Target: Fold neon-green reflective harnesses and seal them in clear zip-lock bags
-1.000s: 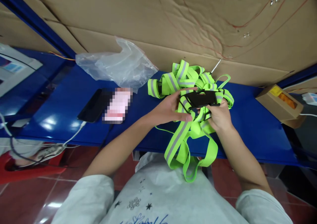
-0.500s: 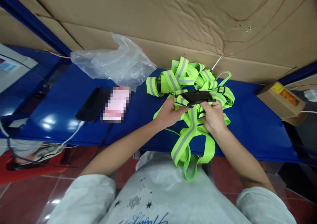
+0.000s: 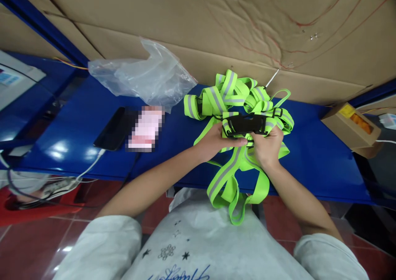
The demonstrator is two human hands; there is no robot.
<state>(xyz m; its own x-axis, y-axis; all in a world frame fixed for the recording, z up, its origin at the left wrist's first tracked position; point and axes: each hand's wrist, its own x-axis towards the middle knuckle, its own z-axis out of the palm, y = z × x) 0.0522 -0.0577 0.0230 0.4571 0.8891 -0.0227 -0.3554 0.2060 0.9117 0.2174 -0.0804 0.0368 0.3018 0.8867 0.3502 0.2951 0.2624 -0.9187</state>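
A black side-release buckle (image 3: pixel 246 124) is held level above the blue table, its broad face turned toward me. My left hand (image 3: pixel 213 141) grips its left end and the strap there, thumb lying below the buckle. On the other side my right hand (image 3: pixel 268 147) is closed on the right end, with the thumb against its lower edge. Lime-yellow webbing with a grey reflective stripe (image 3: pixel 227 174) runs from the buckle and loops down over the table's front edge. Behind my hands lies a tangled heap of the same webbing (image 3: pixel 230 91). The fingers behind the buckle are hidden.
On the blue table (image 3: pixel 182 135), a clear plastic bag (image 3: pixel 145 75) lies left of the webbing. Nearer are a black phone (image 3: pixel 111 129) on a white cable and a pixelated pinkish item (image 3: pixel 146 129). An open cardboard box (image 3: pixel 351 125) sits right; a cardboard panel (image 3: pixel 173 20) stands behind.
The buckle has turned so its broad face shows more. My left thumb has shifted right below it, and the hanging front loop has swung slightly left.
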